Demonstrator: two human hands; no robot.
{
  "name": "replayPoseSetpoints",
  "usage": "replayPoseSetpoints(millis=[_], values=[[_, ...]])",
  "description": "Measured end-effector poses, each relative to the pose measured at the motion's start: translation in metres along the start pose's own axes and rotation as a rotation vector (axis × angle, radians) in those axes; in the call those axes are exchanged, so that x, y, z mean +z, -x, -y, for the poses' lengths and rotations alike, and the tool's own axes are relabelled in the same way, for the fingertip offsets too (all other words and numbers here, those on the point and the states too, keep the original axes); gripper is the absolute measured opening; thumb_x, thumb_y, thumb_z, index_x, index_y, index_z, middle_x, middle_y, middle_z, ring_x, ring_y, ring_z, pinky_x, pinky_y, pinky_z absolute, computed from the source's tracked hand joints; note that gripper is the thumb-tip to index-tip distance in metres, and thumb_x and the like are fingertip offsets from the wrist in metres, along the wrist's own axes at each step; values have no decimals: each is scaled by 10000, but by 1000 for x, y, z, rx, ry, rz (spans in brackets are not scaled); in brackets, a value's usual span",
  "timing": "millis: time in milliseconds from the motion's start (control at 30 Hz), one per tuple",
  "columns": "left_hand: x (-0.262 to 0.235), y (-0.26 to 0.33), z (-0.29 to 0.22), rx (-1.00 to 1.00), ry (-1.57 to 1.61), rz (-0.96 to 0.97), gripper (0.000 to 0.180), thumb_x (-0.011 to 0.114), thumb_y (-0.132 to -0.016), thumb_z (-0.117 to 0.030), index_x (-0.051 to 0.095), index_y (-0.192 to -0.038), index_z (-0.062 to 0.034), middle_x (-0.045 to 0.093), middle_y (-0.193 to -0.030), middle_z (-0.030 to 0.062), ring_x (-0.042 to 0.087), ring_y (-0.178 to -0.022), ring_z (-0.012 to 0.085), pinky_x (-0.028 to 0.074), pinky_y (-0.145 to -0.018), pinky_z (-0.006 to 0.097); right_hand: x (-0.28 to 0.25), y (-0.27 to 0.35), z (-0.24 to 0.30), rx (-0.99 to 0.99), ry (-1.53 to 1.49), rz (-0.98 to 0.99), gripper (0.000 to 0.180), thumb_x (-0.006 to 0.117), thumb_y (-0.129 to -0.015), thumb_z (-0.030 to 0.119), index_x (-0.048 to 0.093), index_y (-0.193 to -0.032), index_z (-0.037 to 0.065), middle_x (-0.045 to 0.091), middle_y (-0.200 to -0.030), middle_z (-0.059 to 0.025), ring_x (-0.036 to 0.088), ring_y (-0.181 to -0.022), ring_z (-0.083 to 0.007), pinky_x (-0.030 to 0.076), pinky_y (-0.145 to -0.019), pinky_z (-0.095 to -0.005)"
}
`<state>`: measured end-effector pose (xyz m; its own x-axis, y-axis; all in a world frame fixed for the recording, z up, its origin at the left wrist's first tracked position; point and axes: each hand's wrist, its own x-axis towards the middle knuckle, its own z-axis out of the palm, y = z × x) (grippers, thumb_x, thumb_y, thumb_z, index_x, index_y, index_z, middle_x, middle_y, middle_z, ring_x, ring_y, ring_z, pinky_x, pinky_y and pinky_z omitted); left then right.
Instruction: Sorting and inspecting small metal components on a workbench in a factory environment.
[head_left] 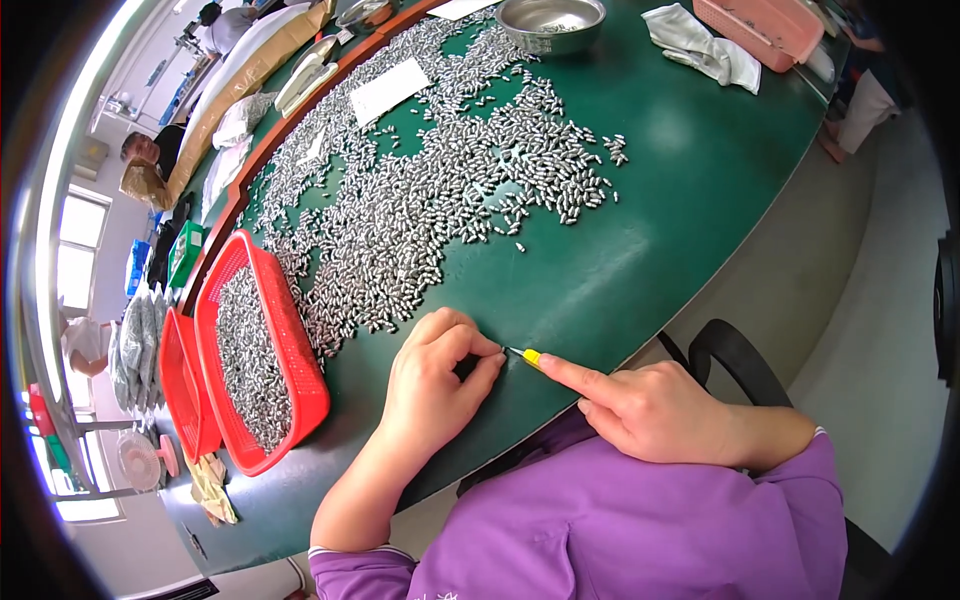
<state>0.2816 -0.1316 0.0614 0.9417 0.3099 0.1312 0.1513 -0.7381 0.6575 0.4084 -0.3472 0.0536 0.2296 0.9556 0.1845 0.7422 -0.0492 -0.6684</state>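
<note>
My left hand (432, 378) is closed in a pinch over the near part of the green table (640, 260). What its thumb and forefinger hold is too small to make out. My right hand (655, 408) is wrapped round a yellow-handled tool with a thin tip (532, 356), its forefinger lying along the handle. The tip points left and meets the fingertips of my left hand. Beyond my hands a wide spread of small silvery metal parts (385, 255) covers much of the table.
At left stands a red basket (318, 395) filled with similar parts, beside another red basket (180, 375). White paper (390, 92) lies on the parts. A metal bowl (552, 42), a white cloth (705, 48) and a pink basket (775, 40) are farther back. A wooden rail (262, 160) edges the table.
</note>
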Motion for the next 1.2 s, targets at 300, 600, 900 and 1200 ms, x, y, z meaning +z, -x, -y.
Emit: replayPoseSetpoints(millis=[300, 600, 900, 1200], values=[[0, -2, -1, 15, -7, -2, 111, 737, -733, -24, 642, -787, -43, 585, -851, 65, 587, -791, 247, 487, -698, 355, -4, -3, -1, -7, -34, -2, 644, 621, -832, 18, 470, -1447, 134, 544, -574, -32, 545, -442, -178, 466, -421, -321], [-2, -2, -3, -3, 5, 6, 97, 725, -740, -28, 641, -785, -44, 585, -842, 59, 589, -798, 246, 490, -701, 352, -21, -14, 5, -24, 18, 137, 662, 605, -839, 42, 423, -1469, 128, 541, -565, -46, 559, -451, -220, 487, -453, -361], [0, -1, -4, -32, 12, 12, 89, 727, -742, -34, 643, -772, -41, 584, -820, 50, 583, -783, 236, 489, -693, 348, -2, 0, 3, 83, -133, 54, 600, 599, -857, 53, 469, -1439, 121, 716, -970, -97, 605, -513, -233, 527, -505, -342], [-3, -4, -5, -17, -17, 22, 83, 719, -753, -47, 637, -763, -48, 587, -814, 46, 578, -798, 243, 481, -701, 360, -26, -17, 10, 101, -36, 255, 602, 566, -867, 78, 428, -1452, 102, 623, -628, -120, 618, -516, -296, 531, -527, -420]])
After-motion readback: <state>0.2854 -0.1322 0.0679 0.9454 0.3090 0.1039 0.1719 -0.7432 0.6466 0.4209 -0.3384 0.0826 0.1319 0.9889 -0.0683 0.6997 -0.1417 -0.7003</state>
